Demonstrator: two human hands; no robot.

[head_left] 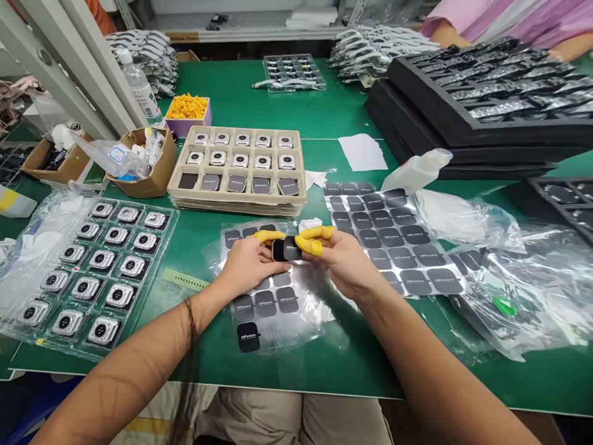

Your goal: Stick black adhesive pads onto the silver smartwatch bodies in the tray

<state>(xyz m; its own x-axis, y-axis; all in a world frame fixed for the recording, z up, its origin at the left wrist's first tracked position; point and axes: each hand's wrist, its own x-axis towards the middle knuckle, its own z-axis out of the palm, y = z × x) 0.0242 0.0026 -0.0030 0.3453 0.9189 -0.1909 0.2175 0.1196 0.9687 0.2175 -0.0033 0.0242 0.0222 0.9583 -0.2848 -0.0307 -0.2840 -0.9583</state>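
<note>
My left hand (248, 266), with yellow covers on some fingertips, is closed around a small dark watch case (278, 250) above a sheet of stickers. A square black sticker (291, 248) with white lettering is pinched by my right hand (340, 256) and overlaps the case. Right beneath both hands lies the clear sheet (303, 309) with several black stickers on it. A second sticker sheet (389, 238) is to the right. Behind my hands, a beige tray (238, 201) holds watch cases, some with dark squares facing up. At the left, a clear plastic tray (169, 228) carries more watch cases.
Black foam trays (417, 133) are stacked at the back right, near another person in pink. A clear bottle (419, 172) lies in front of them. Plastic bags (523, 296) cover the right side. Cardboard boxes (157, 170) and a box of yellow finger covers (188, 108) stand back left.
</note>
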